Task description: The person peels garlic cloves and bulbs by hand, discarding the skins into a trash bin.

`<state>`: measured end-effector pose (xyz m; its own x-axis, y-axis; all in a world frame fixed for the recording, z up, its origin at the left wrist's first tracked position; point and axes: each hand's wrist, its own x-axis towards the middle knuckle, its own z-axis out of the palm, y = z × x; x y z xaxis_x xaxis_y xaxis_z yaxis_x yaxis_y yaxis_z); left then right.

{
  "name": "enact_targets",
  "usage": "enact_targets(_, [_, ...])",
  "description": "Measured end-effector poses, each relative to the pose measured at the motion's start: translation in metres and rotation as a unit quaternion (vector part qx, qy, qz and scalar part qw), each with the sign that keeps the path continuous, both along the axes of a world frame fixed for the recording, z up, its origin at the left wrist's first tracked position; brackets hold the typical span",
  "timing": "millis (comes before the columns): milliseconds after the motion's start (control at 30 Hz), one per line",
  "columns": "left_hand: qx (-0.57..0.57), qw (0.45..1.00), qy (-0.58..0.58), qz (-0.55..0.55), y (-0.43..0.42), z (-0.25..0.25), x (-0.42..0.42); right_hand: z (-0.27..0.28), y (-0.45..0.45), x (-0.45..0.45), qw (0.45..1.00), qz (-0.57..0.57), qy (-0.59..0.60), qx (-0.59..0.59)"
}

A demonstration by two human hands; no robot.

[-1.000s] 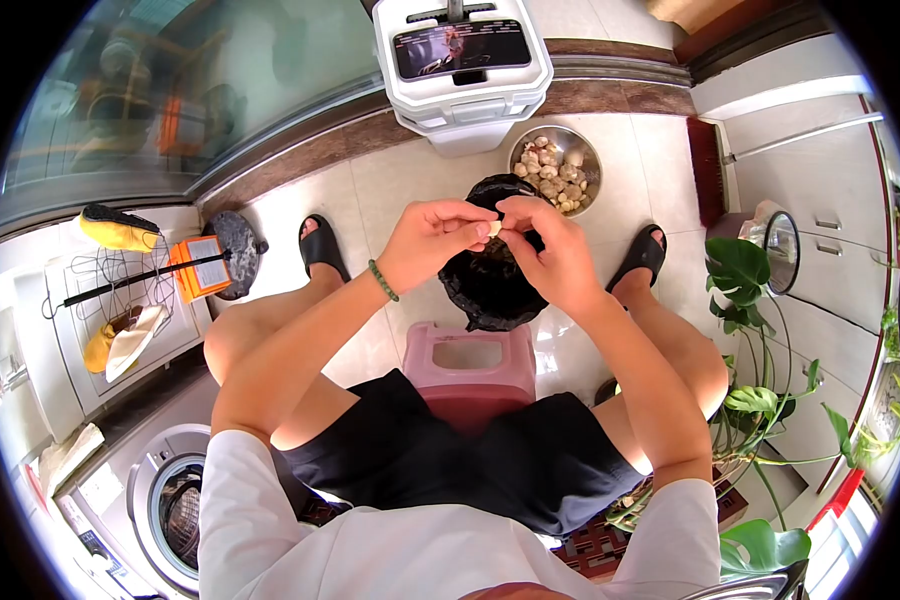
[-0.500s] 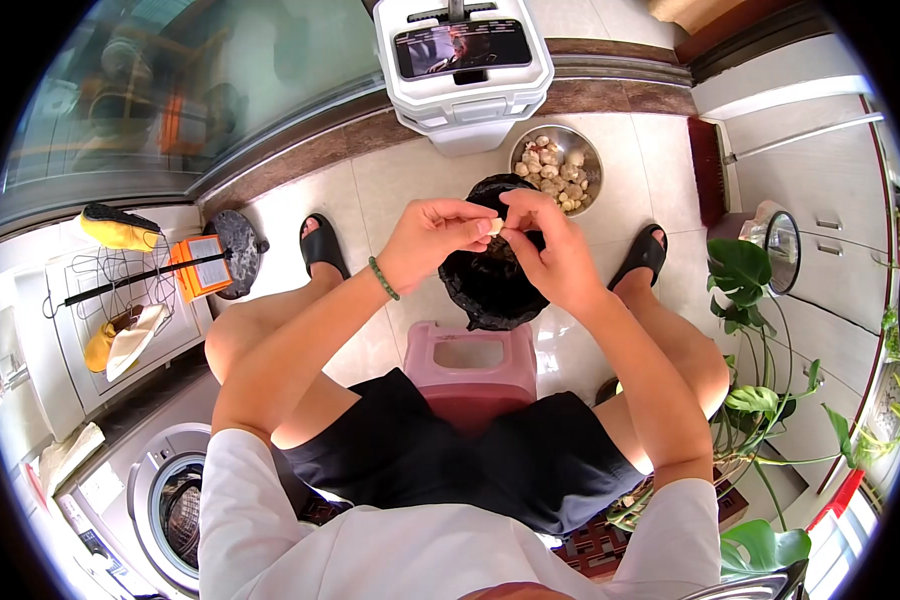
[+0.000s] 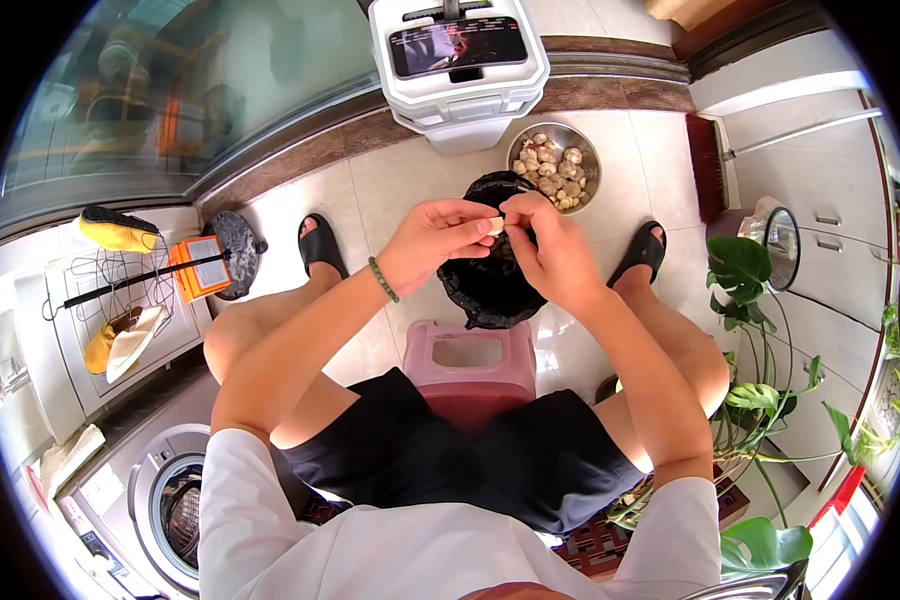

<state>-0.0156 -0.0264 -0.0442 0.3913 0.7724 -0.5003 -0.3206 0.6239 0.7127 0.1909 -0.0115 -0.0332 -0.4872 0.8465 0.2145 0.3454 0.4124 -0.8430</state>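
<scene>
Between thumb and fingers, my left hand (image 3: 437, 240) pinches a small pale garlic clove (image 3: 495, 226). My right hand (image 3: 553, 247) is closed at the clove's other side, its thumb and index fingertip touching or nearly touching it. Both hands are over a black-lined bin (image 3: 490, 295), whose dark inside is partly hidden by them. Beyond the bin, a round metal bowl (image 3: 592, 168) on the floor holds several garlic bulbs and cloves (image 3: 547, 165).
A pink stool (image 3: 470, 370) stands between my legs. Behind the bin is a white container (image 3: 460, 105) with a phone (image 3: 457, 46) on top. Plants (image 3: 740, 270) and cabinets (image 3: 820, 180) line the right; a washing machine (image 3: 170, 500) is at lower left.
The view has shifted very slightly. My right fingers have moved a little at the clove, and more of the clove's pale side shows. My left hand keeps its pinch.
</scene>
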Motion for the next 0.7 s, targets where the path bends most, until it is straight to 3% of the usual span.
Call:
enact_targets(200, [-0.018,0.997,-0.006,-0.07,0.003,-0.002,-0.001,0.0,-0.001,-0.001,0.999,0.021,-0.044,-0.003])
enact_targets(533, [-0.037,0.998,-0.016,-0.047,-0.001,-0.004,0.002,-0.008,-0.004,-0.004,0.998,0.027,-0.047,-0.011])
enact_targets(700, [0.005,1.0,-0.006,-0.015,-0.003,-0.012,0.003,-0.012,-0.005,-0.008,0.999,0.016,-0.029,-0.014])
